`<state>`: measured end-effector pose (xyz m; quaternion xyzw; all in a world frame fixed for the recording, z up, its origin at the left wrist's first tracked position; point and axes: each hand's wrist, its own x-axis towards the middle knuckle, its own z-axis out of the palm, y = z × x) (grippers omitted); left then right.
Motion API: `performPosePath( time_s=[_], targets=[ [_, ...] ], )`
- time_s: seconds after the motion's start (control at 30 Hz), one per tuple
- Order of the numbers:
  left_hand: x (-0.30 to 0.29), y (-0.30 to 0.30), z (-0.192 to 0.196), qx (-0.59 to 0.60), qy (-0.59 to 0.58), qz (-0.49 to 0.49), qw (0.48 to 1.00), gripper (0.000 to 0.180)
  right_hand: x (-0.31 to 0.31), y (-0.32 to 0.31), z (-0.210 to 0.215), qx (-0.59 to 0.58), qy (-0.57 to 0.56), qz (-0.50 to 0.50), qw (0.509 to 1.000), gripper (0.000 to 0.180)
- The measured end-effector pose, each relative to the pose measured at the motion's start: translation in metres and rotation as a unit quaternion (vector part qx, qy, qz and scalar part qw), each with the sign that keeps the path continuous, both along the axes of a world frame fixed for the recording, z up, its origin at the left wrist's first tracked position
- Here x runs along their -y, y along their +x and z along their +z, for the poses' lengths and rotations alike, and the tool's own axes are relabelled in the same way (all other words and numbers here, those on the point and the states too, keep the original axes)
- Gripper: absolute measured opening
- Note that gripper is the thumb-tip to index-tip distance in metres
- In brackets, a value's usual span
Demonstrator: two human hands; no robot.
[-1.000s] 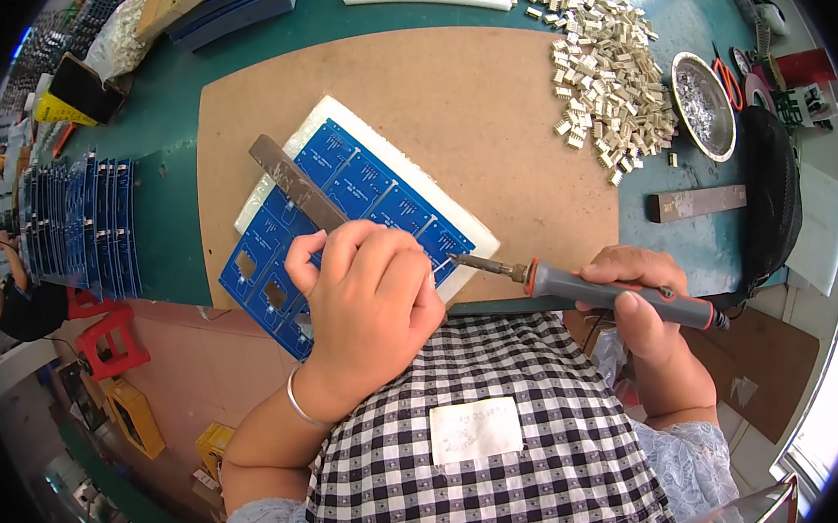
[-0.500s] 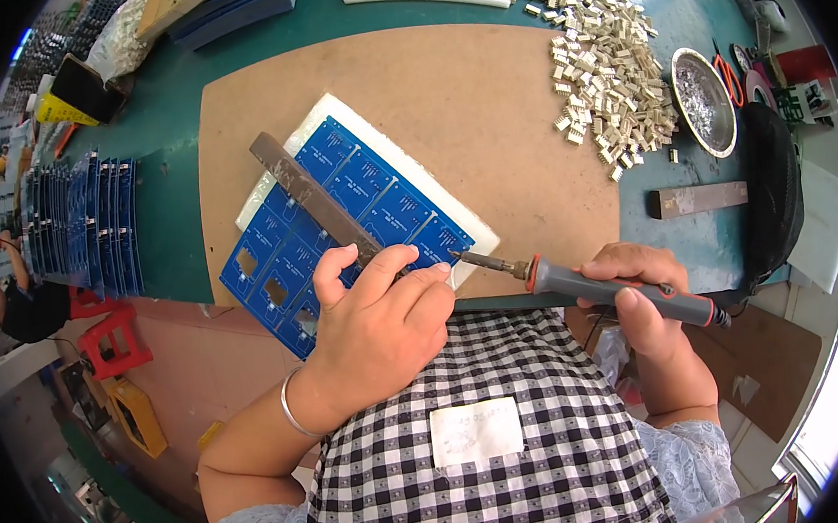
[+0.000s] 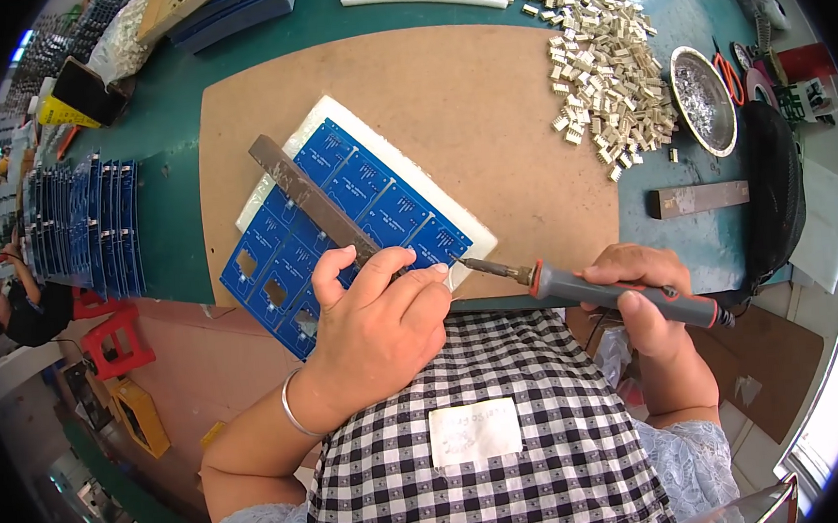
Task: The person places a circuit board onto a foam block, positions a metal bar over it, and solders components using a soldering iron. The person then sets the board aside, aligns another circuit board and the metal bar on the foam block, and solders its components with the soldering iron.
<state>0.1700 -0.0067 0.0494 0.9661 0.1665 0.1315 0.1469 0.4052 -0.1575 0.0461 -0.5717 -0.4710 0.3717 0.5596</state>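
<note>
A panel of blue circuit boards lies slanted on a white foam pad. A long dark metal bar rests across the panel. My left hand grips the bar's near end, thumb on one side and forefinger on the other. Its other fingers bend over the panel's near corner; what lies under them is hidden. My right hand is closed round the grey handle of a soldering iron. The iron's tip meets the panel's near right corner, just beyond my left fingertips.
The pad sits on a brown board. To the right are a heap of white connectors, a metal bowl of silvery bits and another metal bar. Blue boards stand in a row at left. A co-worker is farther left.
Hardly anything differs. The iron and my right hand have shifted very slightly to the right; my left hand stays on the bar.
</note>
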Motion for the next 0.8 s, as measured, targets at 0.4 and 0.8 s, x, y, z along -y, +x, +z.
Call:
performPosePath(
  time_s=[0.4, 0.8],
  targets=[
    [0.005, -0.004, 0.001, -0.002, 0.023, -0.037, 0.999, 0.014, 0.027, 0.062, -0.027, -0.392, 0.262, -0.414, 0.779, 0.012],
    [-0.024, -0.095, 0.009, 0.392, -0.339, 0.236, 0.822, 0.009, 0.041, 0.085, -0.059, -0.572, 0.305, -0.283, 0.706, 0.044]
  ],
)
